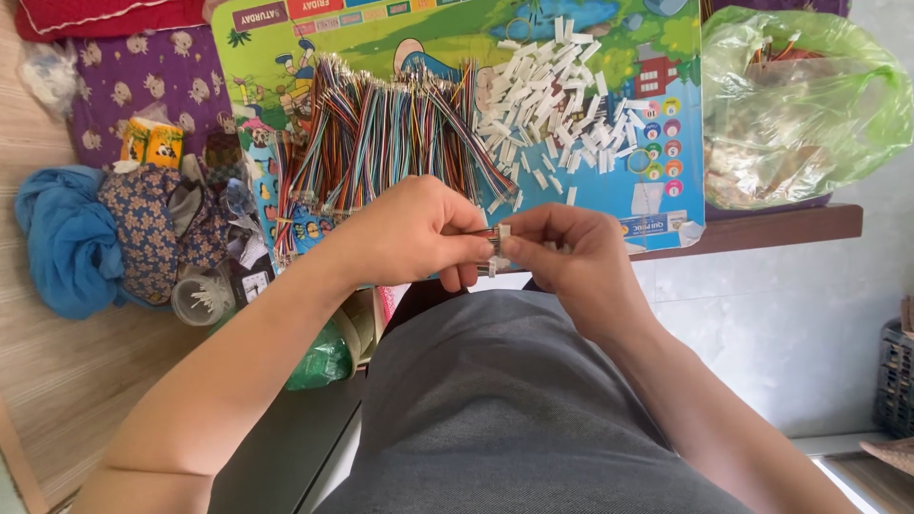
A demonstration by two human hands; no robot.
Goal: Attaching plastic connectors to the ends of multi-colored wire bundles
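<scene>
The left hand [411, 233] and the right hand [562, 252] met just below the board's [666, 205] near edge, over the person's grey-clad lap. The left hand's fingers were closed on the end of a short wire bundle [484, 232], and the right hand's thumb and forefinger pinched a small white connector [503, 231] that touched the wire ends. How far the wires sat inside the connector could not be told.

The board, a bright children's chart, lay flat on a brown shelf [781, 228]. On the board's middle lay a wide fan of coloured wires [381, 133], just beyond the left hand. To the right of those wires on the board was a loose heap of white connectors [562, 95], with a few strays scattered toward the board's near edge.

Off the board's right edge sat a green plastic bag [809, 105], crumpled and partly see-through. Off the board's left edge lay a blue cloth [62, 233] beside a patterned cloth [143, 224], and near them, toward the board's near-left corner, stood a small clear cup [202, 298].
</scene>
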